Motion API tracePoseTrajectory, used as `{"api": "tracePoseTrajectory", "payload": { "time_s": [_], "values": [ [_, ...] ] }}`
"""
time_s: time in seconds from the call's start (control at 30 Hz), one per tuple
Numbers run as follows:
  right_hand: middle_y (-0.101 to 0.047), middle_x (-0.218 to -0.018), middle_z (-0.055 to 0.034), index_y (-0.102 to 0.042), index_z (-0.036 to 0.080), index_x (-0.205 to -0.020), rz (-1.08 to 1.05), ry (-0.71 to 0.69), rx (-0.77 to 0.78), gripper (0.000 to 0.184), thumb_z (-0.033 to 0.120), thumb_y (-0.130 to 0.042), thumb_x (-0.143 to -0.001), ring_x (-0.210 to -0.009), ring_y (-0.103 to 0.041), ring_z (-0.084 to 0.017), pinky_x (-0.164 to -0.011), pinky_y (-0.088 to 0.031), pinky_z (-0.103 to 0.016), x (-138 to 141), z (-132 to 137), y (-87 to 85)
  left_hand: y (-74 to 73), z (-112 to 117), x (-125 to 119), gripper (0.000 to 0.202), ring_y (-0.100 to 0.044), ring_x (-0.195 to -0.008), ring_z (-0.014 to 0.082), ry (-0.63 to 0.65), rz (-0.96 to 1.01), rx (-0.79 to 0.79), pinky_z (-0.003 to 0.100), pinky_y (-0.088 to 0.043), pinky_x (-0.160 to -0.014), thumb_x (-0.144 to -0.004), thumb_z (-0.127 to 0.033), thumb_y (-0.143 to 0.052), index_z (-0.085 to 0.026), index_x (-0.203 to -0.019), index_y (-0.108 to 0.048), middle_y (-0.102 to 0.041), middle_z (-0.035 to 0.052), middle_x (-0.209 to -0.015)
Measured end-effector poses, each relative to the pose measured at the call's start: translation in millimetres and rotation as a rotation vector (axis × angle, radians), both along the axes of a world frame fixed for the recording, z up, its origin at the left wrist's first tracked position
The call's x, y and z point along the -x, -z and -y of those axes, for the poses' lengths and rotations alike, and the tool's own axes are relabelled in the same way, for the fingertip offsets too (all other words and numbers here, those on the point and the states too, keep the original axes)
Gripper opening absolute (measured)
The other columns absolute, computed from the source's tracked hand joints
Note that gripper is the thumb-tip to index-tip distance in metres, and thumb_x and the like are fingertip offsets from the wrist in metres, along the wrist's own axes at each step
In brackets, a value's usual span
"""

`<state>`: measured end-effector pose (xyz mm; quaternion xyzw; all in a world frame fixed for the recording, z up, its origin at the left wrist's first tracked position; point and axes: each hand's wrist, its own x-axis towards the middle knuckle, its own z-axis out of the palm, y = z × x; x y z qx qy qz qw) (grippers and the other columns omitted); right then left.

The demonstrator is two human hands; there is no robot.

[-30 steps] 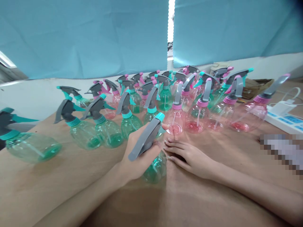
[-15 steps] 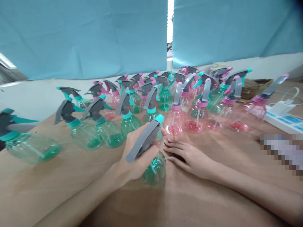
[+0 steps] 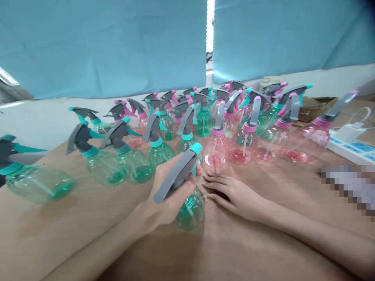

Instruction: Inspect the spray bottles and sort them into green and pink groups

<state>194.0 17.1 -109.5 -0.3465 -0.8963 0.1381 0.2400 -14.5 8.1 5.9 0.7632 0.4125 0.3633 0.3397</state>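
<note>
My left hand [image 3: 168,191] is wrapped around the neck of a green spray bottle [image 3: 191,212] with a grey head and a turquoise nozzle. The bottle stands on the wooden table [image 3: 234,246], its head slanting over my hand. Just right of it, my right hand [image 3: 230,191] lies palm down on the tabletop, fingers stretched out and holding nothing. Its fingertips come close to the held bottle. Directly beyond it stands a pink spray bottle [image 3: 216,150]; another green spray bottle [image 3: 187,140] is partly hidden behind the held one.
Several more green and pink spray bottles fill the table's far side. One green bottle [image 3: 38,183] stands apart at far left. A white power strip [image 3: 356,150] with a plugged-in charger [image 3: 348,130] lies at right, near a blurred-out patch [image 3: 348,187]. Blue curtains [image 3: 117,47] hang behind.
Almost nothing differs. The sprayer head in my left hand has shifted very slightly to the left; my right hand rests in the same place.
</note>
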Motion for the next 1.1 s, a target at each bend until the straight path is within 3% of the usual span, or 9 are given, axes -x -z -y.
{"api": "tracePoseTrajectory", "payload": {
  "time_s": [0.2,0.33,0.57,0.93,1.1],
  "values": [
    [-0.061,-0.133,-0.0079,-0.059,0.022,-0.129,-0.027,0.001,-0.008,0.034,0.031,-0.047,-0.098,-0.127,-0.053,-0.024,-0.108,-0.041,-0.048,0.2,0.5,-0.3,3.6,-0.1,2.7,0.011,-0.06,-0.065,0.0166,-0.03,-0.007,-0.042,0.027,-0.049,-0.057,-0.072,-0.019,-0.051,-0.023,-0.079,-0.059,-0.061,-0.0008,-0.073],
    [-0.06,-0.134,-0.008,-0.058,0.022,-0.13,-0.025,0.005,-0.004,0.035,0.03,-0.048,-0.097,-0.127,-0.053,-0.024,-0.108,-0.042,-0.047,-0.1,0.5,-0.2,6.1,-2.3,0.5,0.025,-0.061,-0.061,0.0169,-0.028,-0.007,-0.012,0.028,-0.051,-0.056,-0.074,-0.022,-0.052,-0.025,-0.097,-0.062,-0.06,-0.0027,-0.065],
    [-0.061,-0.133,-0.0081,-0.058,0.022,-0.13,-0.025,0.017,0.007,0.036,0.032,-0.047,-0.098,-0.127,-0.052,-0.025,-0.107,-0.043,-0.048,-0.1,1.2,-1.1,7.2,-3.8,-4.0,0.029,-0.058,-0.057,0.0125,0.007,0.031,-0.071,0.026,-0.049,-0.056,-0.08,-0.021,-0.051,-0.027,-0.106,-0.062,-0.066,-0.0013,-0.086],
    [-0.06,-0.134,-0.0083,-0.058,0.02,-0.13,0.002,0.013,-0.002,0.036,0.031,-0.047,-0.098,-0.128,-0.052,-0.024,-0.108,-0.042,-0.047,0.1,1.2,-2.1,5.8,-2.1,-3.8,0.035,-0.049,-0.046,0.0122,-0.005,-0.001,-0.002,0.028,-0.048,-0.055,-0.078,-0.021,-0.052,-0.023,-0.111,-0.062,-0.055,-0.0055,-0.059],
    [-0.06,-0.134,-0.0084,-0.058,0.02,-0.13,0.015,0.016,-0.001,0.035,0.031,-0.047,-0.098,-0.128,-0.051,-0.024,-0.108,-0.042,-0.047,-0.3,0.9,-2.1,5.9,-1.7,-3.7,0.034,-0.048,-0.047,0.0125,-0.014,0.007,-0.006,0.028,-0.047,-0.055,-0.078,-0.02,-0.052,-0.025,-0.11,-0.062,-0.054,-0.0053,-0.061]
  ]
}}
